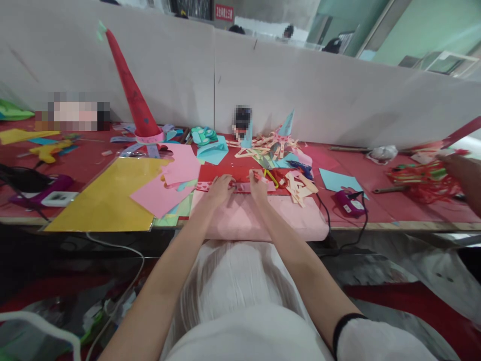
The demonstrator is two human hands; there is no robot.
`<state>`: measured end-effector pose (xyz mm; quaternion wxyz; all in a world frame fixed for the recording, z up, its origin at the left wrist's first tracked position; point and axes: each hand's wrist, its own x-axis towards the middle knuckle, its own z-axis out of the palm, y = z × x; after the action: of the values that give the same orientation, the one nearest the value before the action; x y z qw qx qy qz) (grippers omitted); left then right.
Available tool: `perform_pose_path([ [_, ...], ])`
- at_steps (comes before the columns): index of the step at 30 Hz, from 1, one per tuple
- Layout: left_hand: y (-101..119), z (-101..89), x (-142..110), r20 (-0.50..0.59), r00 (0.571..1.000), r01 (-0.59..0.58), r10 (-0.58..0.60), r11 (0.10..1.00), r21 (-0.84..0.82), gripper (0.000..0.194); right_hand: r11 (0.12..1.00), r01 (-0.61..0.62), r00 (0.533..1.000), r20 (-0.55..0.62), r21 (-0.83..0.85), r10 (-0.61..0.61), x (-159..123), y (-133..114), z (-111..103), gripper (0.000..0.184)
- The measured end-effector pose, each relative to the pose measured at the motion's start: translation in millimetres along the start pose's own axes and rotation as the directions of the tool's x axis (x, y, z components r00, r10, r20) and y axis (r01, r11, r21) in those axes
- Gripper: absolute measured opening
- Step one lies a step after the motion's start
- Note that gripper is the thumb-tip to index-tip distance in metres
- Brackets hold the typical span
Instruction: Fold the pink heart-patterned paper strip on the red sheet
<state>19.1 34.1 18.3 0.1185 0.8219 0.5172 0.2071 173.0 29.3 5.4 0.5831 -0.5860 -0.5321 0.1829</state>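
Observation:
A pink paper strip [244, 187] with darker pink spots lies across a red sheet [210, 173] in front of me. My left hand [223, 186] rests on the strip, fingers stretched out and slightly bent over it. Close by, my right hand [257, 186] is closed in a pinch around a slim pinkish-red pen-like stick [258, 176], its tip too small to make out. Just right of that hand lie yellow-handled scissors [271, 178]. Under the near edge of the work is a pale pink padded piece [259, 215].
A tall red cone [133, 90] stands at the back left. Yellow [108, 195] and pink sheets [182, 168] lie left. Peach cut-outs [300, 186], a purple box [350, 203] with a cable, and red ribbons [421, 183] lie right. Another person's hand [462, 168] is far right.

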Motion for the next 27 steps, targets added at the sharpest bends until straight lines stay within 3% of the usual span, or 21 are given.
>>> perform_pose_path([
  [5,1.5,-2.2,-1.0,0.008,1.0,0.018,-0.018,1.0,-0.013,0.027,1.0,0.007,1.0,-0.029,0.0,-0.007,-0.8,-7.5,-4.9,0.035],
  [11,1.3,-0.2,-0.8,0.004,1.0,0.024,-0.024,0.999,-0.032,0.023,0.992,-0.105,0.987,0.131,0.066,0.095,2.9,-3.5,-2.7,0.025],
  [14,1.2,0.8,-1.1,-0.002,1.0,0.015,-0.015,0.999,-0.034,0.025,0.986,-0.16,0.976,0.157,0.044,0.151,5.4,-1.2,-2.2,0.024],
  [19,0.6,0.3,-0.8,0.014,1.0,-0.016,0.017,0.999,-0.028,0.027,0.992,-0.129,0.979,0.161,0.002,0.127,4.1,-3.3,-3.6,0.031],
  [27,1.4,-0.3,-0.7,-0.002,1.0,-0.028,0.028,0.999,-0.032,0.022,0.992,-0.123,0.976,0.178,-0.018,0.124,4.4,1.4,-1.0,0.026],
])
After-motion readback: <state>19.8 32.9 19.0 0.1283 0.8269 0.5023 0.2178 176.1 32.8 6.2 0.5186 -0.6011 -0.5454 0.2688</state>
